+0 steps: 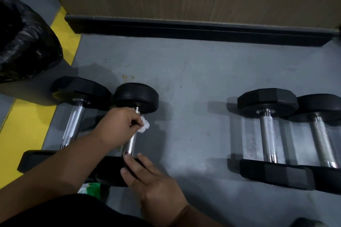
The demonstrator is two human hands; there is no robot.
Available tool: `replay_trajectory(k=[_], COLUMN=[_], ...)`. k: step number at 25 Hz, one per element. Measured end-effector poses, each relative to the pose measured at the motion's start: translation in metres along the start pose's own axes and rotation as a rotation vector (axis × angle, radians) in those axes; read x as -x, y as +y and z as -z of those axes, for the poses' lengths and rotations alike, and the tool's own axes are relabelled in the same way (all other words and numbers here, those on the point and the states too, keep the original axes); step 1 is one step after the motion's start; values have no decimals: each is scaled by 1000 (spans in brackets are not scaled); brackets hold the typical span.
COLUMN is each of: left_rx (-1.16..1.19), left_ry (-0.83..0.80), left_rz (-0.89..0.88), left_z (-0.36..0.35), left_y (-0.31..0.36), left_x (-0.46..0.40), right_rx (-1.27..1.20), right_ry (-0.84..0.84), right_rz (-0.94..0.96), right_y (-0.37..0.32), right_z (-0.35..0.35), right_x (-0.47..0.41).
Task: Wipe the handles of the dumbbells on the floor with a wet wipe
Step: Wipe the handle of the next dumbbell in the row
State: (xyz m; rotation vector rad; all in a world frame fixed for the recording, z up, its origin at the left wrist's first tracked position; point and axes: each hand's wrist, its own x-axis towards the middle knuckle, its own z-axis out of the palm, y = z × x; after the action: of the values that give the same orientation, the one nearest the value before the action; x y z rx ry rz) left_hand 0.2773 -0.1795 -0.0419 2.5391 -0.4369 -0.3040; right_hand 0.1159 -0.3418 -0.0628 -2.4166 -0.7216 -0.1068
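Left hand [118,125] gripped wet wipe [144,126] round dumbbell handle [131,142]; right hand [147,180] lay flat, fingers straight, on its near head [110,171].

The dumbbells [269,129] have black ends and silver handles with fine knurled texture. The wipe [144,127] is white. The floor [193,79] is grey with a yellow stripe [27,125]. The bag [24,42] is shiny black. The packet [91,189] seems green and white.
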Motion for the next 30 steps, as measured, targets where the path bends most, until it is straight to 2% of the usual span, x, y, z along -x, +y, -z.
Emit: replay_trajectory(k=[4,6,8,10,14,17,22,27,30], left_rx=[-4,12,39,57,73,57,-142,-207,-191], left_ry=[-202,-350,-430,-398,-189,-149,-43,-24,-139], left_rz=[86,95,72,57,15,-40,-165,-181,-186], left_z=[9,17,22,22,12,5,-5,-6,-8], left_y=[5,7,6,3,1,-4,-1,3,-7], left_x=[17,26,34,35,24,9,3,17,21], right_rx=[15,-12,-43,-54,-29,-5,37,57,48], right_ry=[-23,-16,-14,-20,-40,-49,-72,-65,-55], right_rz=[15,18,20,21,14,-8,28,19,19], right_y=[1,3,5,5,5,5,5,6,6], right_z=[0,-1,-1,-2,-2,-2,-5,-5,-7], right_x=[-2,-1,-1,-1,1,2,4,0,1])
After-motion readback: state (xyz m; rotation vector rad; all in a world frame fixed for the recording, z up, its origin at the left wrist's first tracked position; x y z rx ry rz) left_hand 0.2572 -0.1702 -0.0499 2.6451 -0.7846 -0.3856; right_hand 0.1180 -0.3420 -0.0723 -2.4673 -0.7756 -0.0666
